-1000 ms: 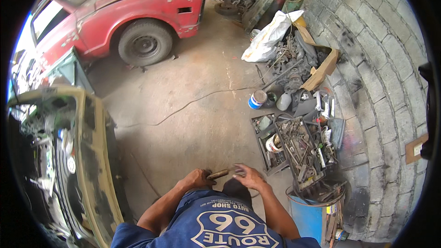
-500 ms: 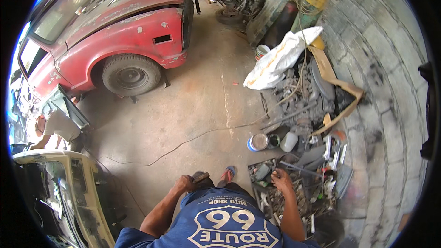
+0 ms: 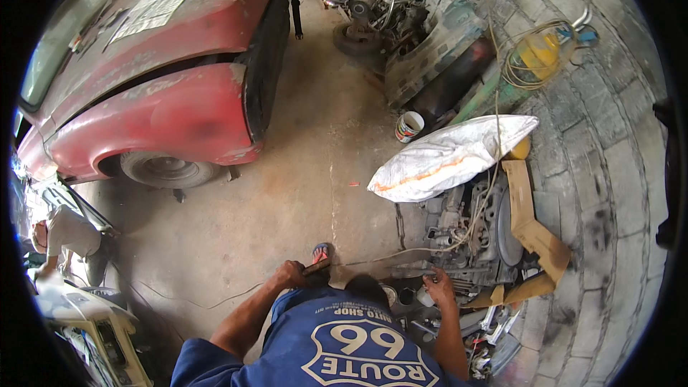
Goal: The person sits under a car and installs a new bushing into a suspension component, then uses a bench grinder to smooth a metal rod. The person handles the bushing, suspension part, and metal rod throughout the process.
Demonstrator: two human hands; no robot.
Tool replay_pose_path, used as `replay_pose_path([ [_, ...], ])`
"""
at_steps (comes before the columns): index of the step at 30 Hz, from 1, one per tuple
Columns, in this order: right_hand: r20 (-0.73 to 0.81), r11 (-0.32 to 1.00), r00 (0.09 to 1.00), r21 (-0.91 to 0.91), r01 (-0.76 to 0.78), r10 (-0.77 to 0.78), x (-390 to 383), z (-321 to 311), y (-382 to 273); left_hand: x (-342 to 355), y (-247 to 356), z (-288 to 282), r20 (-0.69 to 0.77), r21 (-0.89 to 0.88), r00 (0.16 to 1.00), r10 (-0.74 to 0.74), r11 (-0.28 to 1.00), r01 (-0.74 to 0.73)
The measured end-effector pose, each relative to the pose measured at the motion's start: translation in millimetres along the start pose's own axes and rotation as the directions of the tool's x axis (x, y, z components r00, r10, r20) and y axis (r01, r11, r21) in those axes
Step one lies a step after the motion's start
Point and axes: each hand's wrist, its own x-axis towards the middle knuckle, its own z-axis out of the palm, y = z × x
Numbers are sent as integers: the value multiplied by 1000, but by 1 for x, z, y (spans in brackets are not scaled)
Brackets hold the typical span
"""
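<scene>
My left hand (image 3: 290, 273) is closed around a short brown bar-like tool (image 3: 315, 266), held in front of my body near waist height; its exact kind is hard to tell. To the right, my right hand (image 3: 440, 289) is held out with its fingers curled in. Anything in it is too small to make out. Beneath that hand lie car parts, and a pale plastic container (image 3: 426, 297) shows partly behind it. One foot in a sandal (image 3: 322, 252) is forward on the concrete floor (image 3: 272, 208).
A red truck with worn paint (image 3: 179, 115) stands at the left. Along the block wall (image 3: 602, 172) are a white sack (image 3: 451, 165), an engine (image 3: 466, 222), cardboard (image 3: 534, 236), a paint bucket (image 3: 409, 127) and a gas cylinder (image 3: 476, 97). A cable crosses the floor. Another person (image 3: 72, 236) bends at the left.
I have stepped forward: the truck, sack and engine sit lower and nearer in view. The buckets and parts tray are now partly behind my body. Both hands keep their grip shape.
</scene>
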Motion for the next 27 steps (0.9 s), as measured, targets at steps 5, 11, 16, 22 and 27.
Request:
replay_pose_path([
  [5,32,999,999,25,-32,31,105,-16,-73,105,5,-93,219,-139,968,-122,978,155],
  [11,-1,1000,1000,-9,-16,16,283,-21,-208,256,17,-200,237,-21,961,-142,988,151],
  [16,149,979,968,38,199,-202,434,-57,-393,359,62,-357,100,18,985,-142,990,140],
  [22,206,829,859,-233,508,-469,603,-77,-659,458,88,-541,-134,-479,952,-273,859,179],
  [27,216,818,862,-275,505,-459,721,-54,-830,572,80,-698,-245,-655,915,-321,750,88],
])
